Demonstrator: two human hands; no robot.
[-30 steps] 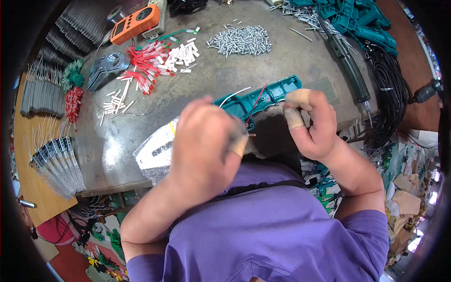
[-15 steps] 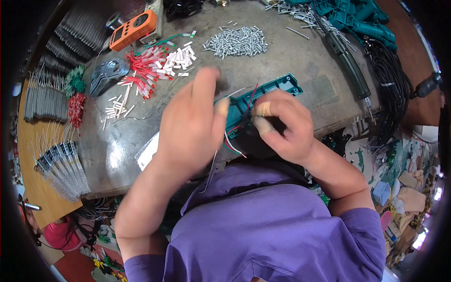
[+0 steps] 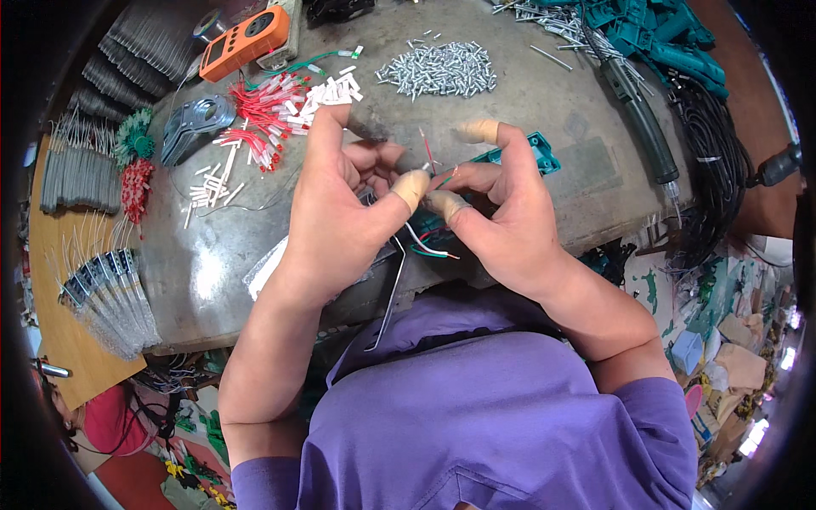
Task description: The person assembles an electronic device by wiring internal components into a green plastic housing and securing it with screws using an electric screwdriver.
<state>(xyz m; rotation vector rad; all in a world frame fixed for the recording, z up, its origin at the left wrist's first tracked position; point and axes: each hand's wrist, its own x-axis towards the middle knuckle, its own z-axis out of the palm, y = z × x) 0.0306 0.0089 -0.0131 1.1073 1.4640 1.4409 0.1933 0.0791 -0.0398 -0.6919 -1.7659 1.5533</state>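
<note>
My left hand [image 3: 344, 208] and my right hand [image 3: 510, 212] meet above the front middle of the bench, tan covers on thumbs and some fingers. Between my left thumb and fingers a thin wire end is pinched. My right thumb and index finger close on thin wires [image 3: 446, 180], one of them green. A red wire [image 3: 426, 144] sticks up between the hands. Below them hang the bare-ended tips of a white wire [image 3: 425, 245] and a green one. The teal plastic housing [image 3: 544, 155] lies behind my right hand, mostly hidden. A bent metal rod [image 3: 393, 293] reaches down beside my left wrist.
Farther back lies a pile of small screws [image 3: 438, 70]. Red-wired parts [image 3: 263, 106], white sleeves [image 3: 336, 89] and an orange meter [image 3: 245, 42] are at left. An electric screwdriver [image 3: 637, 123], black cables [image 3: 710, 161] and teal housings [image 3: 663, 38] occupy the right.
My left hand has turned, its fingers now meeting at a wire close to my right hand. My right index finger has lifted, and the red wire between the hands has shifted left.
</note>
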